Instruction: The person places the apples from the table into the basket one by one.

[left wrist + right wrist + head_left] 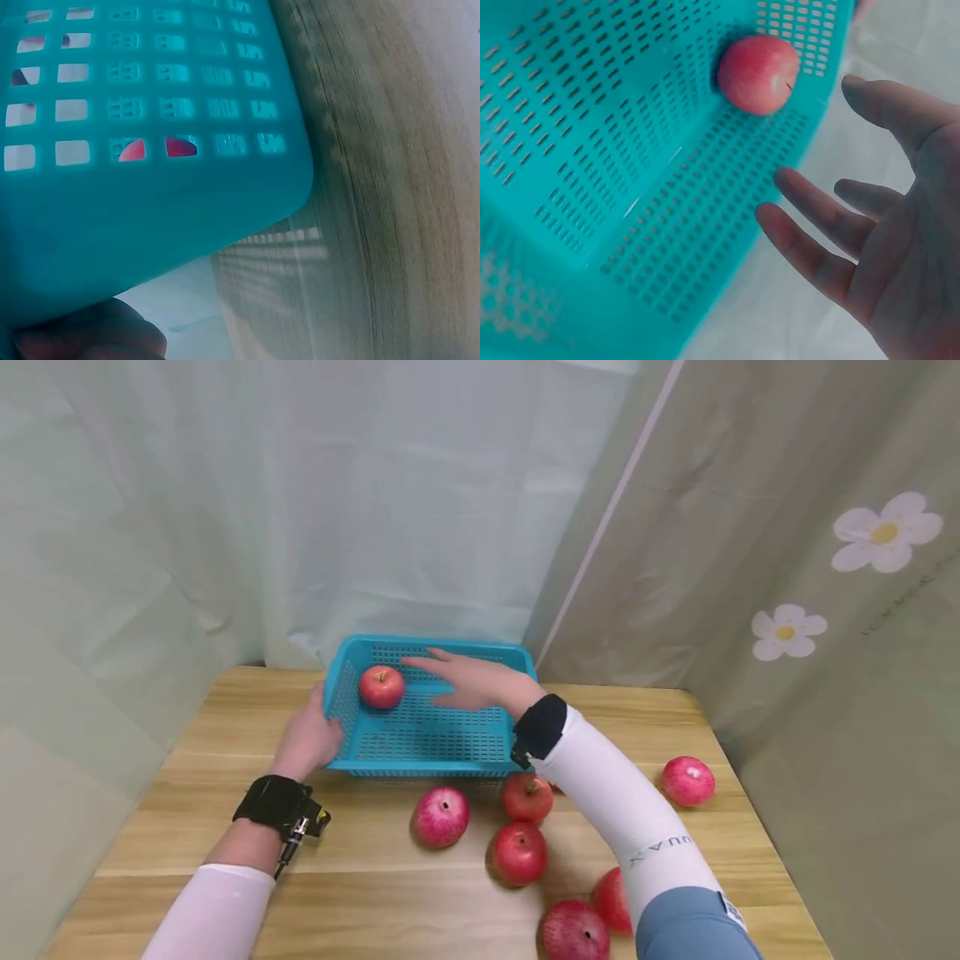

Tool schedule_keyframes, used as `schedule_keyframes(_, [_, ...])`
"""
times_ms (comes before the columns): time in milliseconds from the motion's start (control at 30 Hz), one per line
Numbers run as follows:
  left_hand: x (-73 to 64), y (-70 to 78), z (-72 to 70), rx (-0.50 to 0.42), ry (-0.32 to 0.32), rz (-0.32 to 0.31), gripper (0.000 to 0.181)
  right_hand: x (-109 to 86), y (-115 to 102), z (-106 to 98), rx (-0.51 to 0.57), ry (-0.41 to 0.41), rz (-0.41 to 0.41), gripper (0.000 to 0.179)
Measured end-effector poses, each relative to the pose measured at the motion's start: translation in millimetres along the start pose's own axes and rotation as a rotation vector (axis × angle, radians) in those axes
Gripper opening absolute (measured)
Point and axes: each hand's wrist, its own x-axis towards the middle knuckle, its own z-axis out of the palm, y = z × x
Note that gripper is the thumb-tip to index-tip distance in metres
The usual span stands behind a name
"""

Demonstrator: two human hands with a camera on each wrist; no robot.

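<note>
A blue plastic basket with perforated walls stands at the back of the table. One red apple lies inside it, by the left wall; the right wrist view shows the same apple near a corner. My left hand grips the basket's left rim, fingers outside and thumb over the edge. Over the basket's inside hovers my right hand, its fingers spread and holding nothing. In the right wrist view the right palm and fingers are bare, apart from the apple.
In front of the basket lie several red fruits, among them a pinkish one, an apple and a dark red one. Another pinkish fruit sits near the right edge of the wooden table. Curtains hang behind.
</note>
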Motion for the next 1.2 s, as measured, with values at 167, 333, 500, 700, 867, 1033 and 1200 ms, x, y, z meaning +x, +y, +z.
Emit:
schedule_keyframes(167, [3.9, -2.5, -0.6, 0.013, 0.004, 0.007, 0.075, -38.1, 13.3, -0.1, 0.060, 0.048, -0.044, 0.073])
schedule_keyframes(333, [8.0, -4.6, -2.5, 0.033, 0.020, 0.040, 0.073, -74.3, 21.9, 4.7, 0.072, 0.077, -0.045, 0.071])
schedule_keyframes(500, [9.2, -5.2, -6.7, 0.022, 0.016, 0.057, 0.072, -107.1, 29.5, 15.5, 0.062, 0.098, -0.008, 0.069])
schedule_keyframes(700, [12.5, -13.1, -14.2, -0.002, 0.022, 0.060, 0.070, -134.2, 40.1, 32.0, 0.135, 0.149, 0.042, 0.065])
schedule_keyframes(867, [16.2, -14.1, -11.9, -0.019, 0.030, 0.055, 0.069, -162.6, 55.8, 45.9, 0.252, 0.245, 0.074, 0.059])
schedule_keyframes(1033, [18.5, -12.6, -12.0, -0.054, 0.023, 0.058, 0.069, -193.1, 73.9, 59.1, 0.306, 0.328, 0.135, 0.055])
schedule_keyframes(1200, [20.0, -15.9, -13.8, -0.068, 0.027, 0.066, 0.069, -218.9, 81.9, 73.8, 0.337, 0.365, 0.166, 0.053])
